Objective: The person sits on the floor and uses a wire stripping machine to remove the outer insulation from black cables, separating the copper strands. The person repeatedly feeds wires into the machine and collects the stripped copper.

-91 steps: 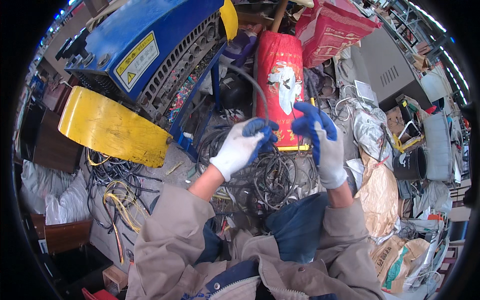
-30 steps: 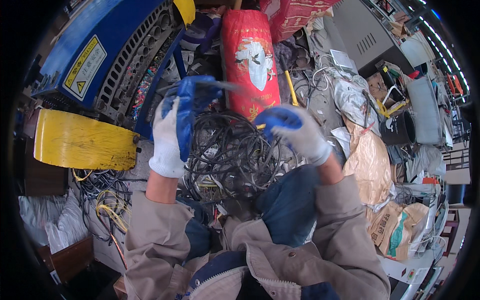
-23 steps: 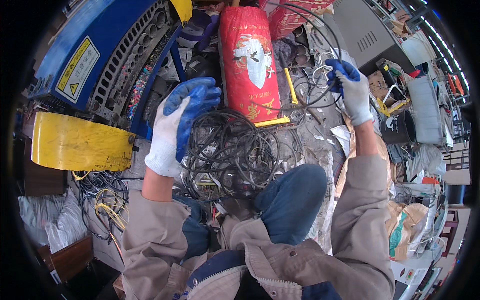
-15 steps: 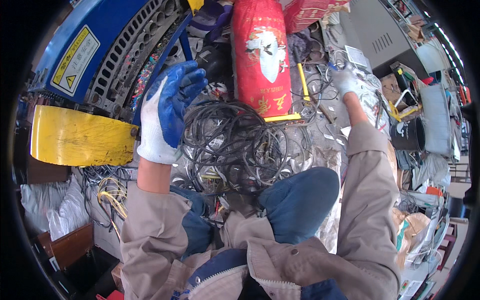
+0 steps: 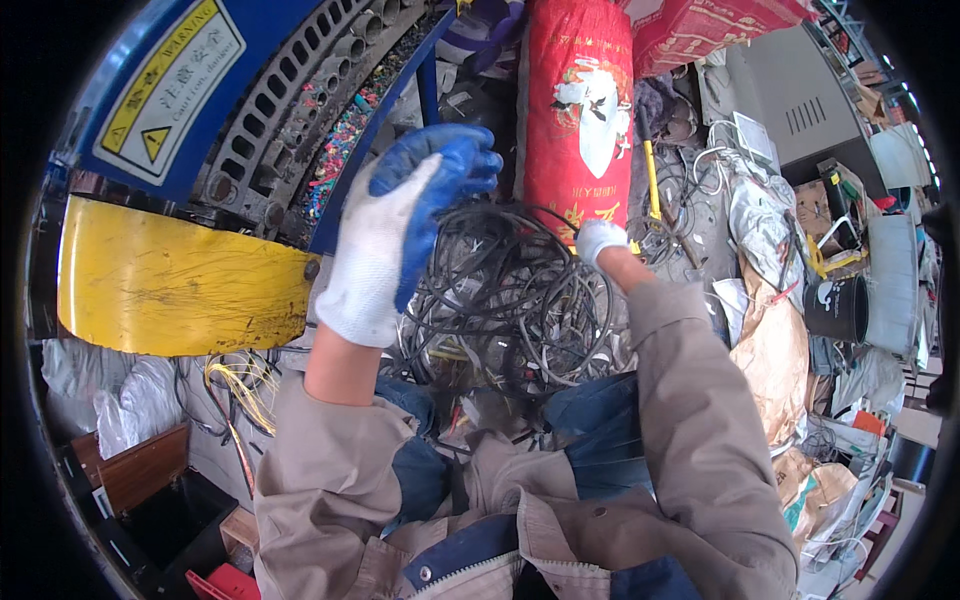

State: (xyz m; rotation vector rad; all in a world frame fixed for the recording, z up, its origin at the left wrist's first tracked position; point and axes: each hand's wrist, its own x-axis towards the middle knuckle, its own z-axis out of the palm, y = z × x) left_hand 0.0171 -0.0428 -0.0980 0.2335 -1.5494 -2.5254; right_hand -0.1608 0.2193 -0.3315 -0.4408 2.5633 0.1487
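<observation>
A tangled heap of black and grey cables [image 5: 500,290] lies on the ground in front of my knees. My left hand [image 5: 410,220], in a white glove with blue coating, is raised over the heap's left side. Its fingers curve loosely, and nothing shows in them. At the heap's upper right edge, my right hand [image 5: 602,242] in its white glove reaches down beside the lower end of a red sack [image 5: 578,120]. A dark cable runs close to it. Only the back of that hand shows; its fingers are hidden beneath.
A blue machine [image 5: 290,30] with a yellow curved guard [image 5: 180,280] stands at left. Yellow wires [image 5: 240,390] lie below it. On the right are a yellow-handled tool [image 5: 652,180], brown paper [image 5: 770,350], a black bucket [image 5: 838,310] and a grey cabinet [image 5: 800,90].
My right hand has swung left from the clutter at right to the cable heap's edge by the red sack. My left hand stays raised and empty. The view has shifted left.
</observation>
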